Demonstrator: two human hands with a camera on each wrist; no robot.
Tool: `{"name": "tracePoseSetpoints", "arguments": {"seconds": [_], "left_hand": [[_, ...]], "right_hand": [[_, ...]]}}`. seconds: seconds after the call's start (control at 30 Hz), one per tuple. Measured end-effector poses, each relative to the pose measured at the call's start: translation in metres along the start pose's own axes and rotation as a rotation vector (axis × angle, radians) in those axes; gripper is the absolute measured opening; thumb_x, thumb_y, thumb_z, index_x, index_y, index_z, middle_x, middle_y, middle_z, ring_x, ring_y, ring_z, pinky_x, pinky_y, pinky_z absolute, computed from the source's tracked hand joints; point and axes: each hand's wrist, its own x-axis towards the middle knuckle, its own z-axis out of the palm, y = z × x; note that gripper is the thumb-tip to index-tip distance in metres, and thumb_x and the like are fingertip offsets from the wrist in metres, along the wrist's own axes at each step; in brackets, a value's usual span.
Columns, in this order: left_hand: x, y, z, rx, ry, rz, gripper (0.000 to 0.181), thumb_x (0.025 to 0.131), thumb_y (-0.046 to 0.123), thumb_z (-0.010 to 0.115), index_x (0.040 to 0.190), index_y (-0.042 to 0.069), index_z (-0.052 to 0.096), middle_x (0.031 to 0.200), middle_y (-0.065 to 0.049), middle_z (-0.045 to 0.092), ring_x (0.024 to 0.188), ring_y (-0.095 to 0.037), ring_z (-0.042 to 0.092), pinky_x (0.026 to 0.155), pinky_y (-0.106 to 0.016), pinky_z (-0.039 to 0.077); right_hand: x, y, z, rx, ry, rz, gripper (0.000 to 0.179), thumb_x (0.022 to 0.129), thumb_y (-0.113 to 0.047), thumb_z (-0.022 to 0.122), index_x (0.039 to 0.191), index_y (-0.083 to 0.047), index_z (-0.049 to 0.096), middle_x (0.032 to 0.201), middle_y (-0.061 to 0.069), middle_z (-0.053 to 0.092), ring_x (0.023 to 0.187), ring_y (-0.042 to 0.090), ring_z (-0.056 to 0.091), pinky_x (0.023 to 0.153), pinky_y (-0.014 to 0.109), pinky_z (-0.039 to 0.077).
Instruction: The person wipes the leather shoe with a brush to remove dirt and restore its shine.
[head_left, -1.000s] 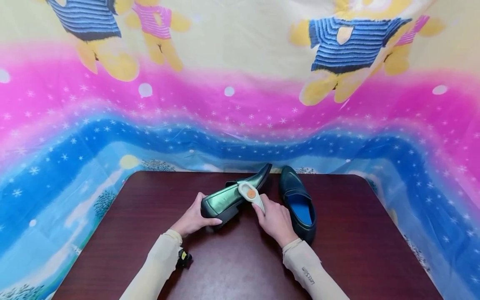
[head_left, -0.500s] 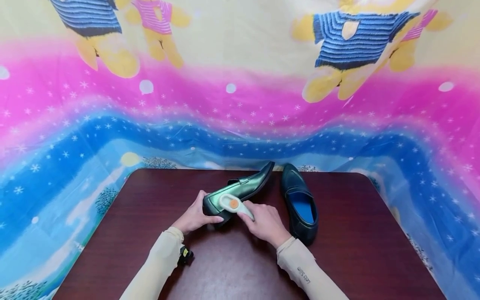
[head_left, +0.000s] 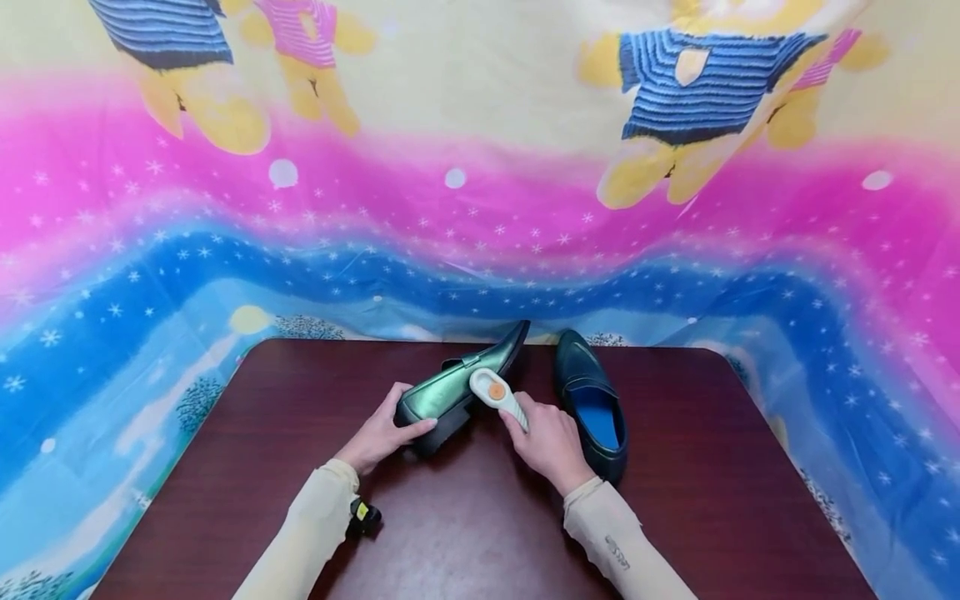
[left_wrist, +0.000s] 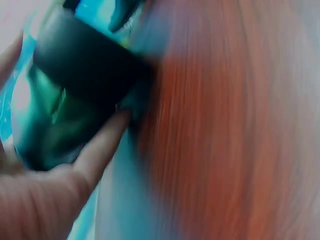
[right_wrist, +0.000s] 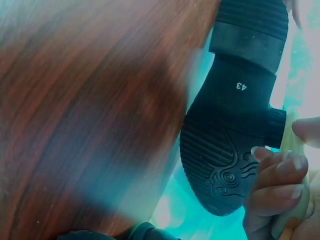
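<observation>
A dark green loafer is tilted on its side above the table, toe pointing up and away. My left hand grips it by the heel, the thumb lying along the heel block in the left wrist view. My right hand holds a pale-handled brush with an orange spot, its head against the shoe's side. In the right wrist view, dark bristles meet the shoe's edge, and the black sole shows the number 43. The left wrist view is blurred.
A second loafer with a blue insole stands upright just right of my right hand. The dark reddish wooden table ends at a patterned curtain behind. A small black device sits at my left wrist.
The brush has gone back toward the heel along the shoe's side, then forward again toward the middle. My left hand keeps its grip on the loafer, which is slightly farther left in view.
</observation>
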Motion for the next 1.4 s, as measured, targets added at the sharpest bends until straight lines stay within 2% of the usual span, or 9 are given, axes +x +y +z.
{"name": "tracePoseSetpoints", "arguments": {"seconds": [0.1,0.23,0.4,0.53,0.77,0.9,1.03,1.3,1.4], "left_hand": [[-0.001,0.002,0.006,-0.072,0.046,-0.036,0.057,0.089,0.033,0.083,0.13,0.018,0.047,0.127,-0.013,0.056,0.097,-0.023,0.059,0.075,-0.034,0.052],[-0.002,0.007,0.004,-0.009,0.06,-0.011,0.053,0.088,0.031,0.084,0.125,0.016,0.049,0.125,-0.011,0.055,0.105,-0.024,0.056,0.088,-0.036,0.048],[-0.004,0.007,-0.018,0.147,0.022,0.049,0.052,0.089,0.033,0.083,0.128,0.017,0.051,0.131,-0.01,0.05,0.117,-0.027,0.051,0.1,-0.043,0.042],[-0.014,0.003,-0.036,0.164,-0.002,0.025,0.055,0.089,0.032,0.083,0.131,0.019,0.049,0.134,-0.01,0.05,0.118,-0.028,0.051,0.098,-0.044,0.043],[-0.022,0.003,-0.04,0.144,-0.022,-0.006,0.06,0.089,0.037,0.082,0.136,0.023,0.047,0.137,-0.007,0.05,0.12,-0.027,0.051,0.098,-0.041,0.043],[-0.023,0.005,-0.039,0.173,-0.002,0.018,0.059,0.089,0.036,0.083,0.135,0.022,0.049,0.14,-0.006,0.045,0.123,-0.028,0.048,0.102,-0.044,0.04],[-0.022,0.005,-0.038,0.19,0.013,0.026,0.059,0.088,0.035,0.083,0.134,0.021,0.05,0.14,-0.007,0.045,0.124,-0.029,0.048,0.103,-0.045,0.04],[-0.021,0.004,-0.037,0.2,0.032,0.043,0.056,0.088,0.032,0.084,0.132,0.021,0.051,0.136,-0.007,0.046,0.122,-0.028,0.048,0.102,-0.044,0.04],[-0.021,0.006,-0.034,0.201,0.019,0.04,0.056,0.088,0.033,0.083,0.132,0.021,0.051,0.135,-0.007,0.047,0.12,-0.027,0.049,0.1,-0.044,0.041]], "right_hand": [[-0.002,-0.003,0.003,0.017,-0.007,-0.007,0.025,0.1,-0.037,0.069,0.113,-0.016,0.065,0.081,0.002,0.068,0.058,0.015,0.053,0.053,0.032,0.042],[-0.001,-0.011,0.008,0.027,-0.009,-0.071,0.023,0.104,-0.037,0.063,0.113,-0.016,0.062,0.075,-0.002,0.062,0.059,0.015,0.055,0.054,0.032,0.042],[0.0,-0.026,0.02,-0.019,0.018,-0.247,0.023,0.104,-0.038,0.061,0.105,-0.015,0.058,0.067,-0.005,0.054,0.055,0.015,0.053,0.049,0.03,0.038],[0.002,-0.033,0.029,-0.059,0.07,-0.332,0.025,0.103,-0.038,0.062,0.103,-0.014,0.058,0.065,-0.005,0.054,0.051,0.016,0.052,0.045,0.029,0.035],[0.015,-0.009,0.015,-0.136,0.249,-0.106,0.027,0.099,-0.034,0.068,0.103,-0.008,0.059,0.062,0.009,0.061,0.046,0.029,0.054,0.042,0.041,0.039],[0.021,0.0,0.002,-0.125,0.205,0.018,0.031,0.103,-0.037,0.063,0.105,-0.007,0.06,0.067,0.012,0.067,0.05,0.027,0.056,0.046,0.043,0.046],[0.02,-0.006,-0.002,-0.089,0.134,0.048,0.032,0.105,-0.039,0.059,0.107,-0.007,0.059,0.071,0.011,0.067,0.053,0.025,0.057,0.048,0.041,0.045],[0.008,-0.039,0.019,-0.004,0.037,-0.273,0.025,0.105,-0.039,0.058,0.108,-0.014,0.058,0.069,-0.003,0.055,0.053,0.012,0.048,0.048,0.028,0.037],[0.005,-0.042,0.028,-0.036,0.052,-0.302,0.027,0.105,-0.041,0.058,0.106,-0.014,0.058,0.068,-0.004,0.056,0.052,0.012,0.049,0.047,0.027,0.036]]}}
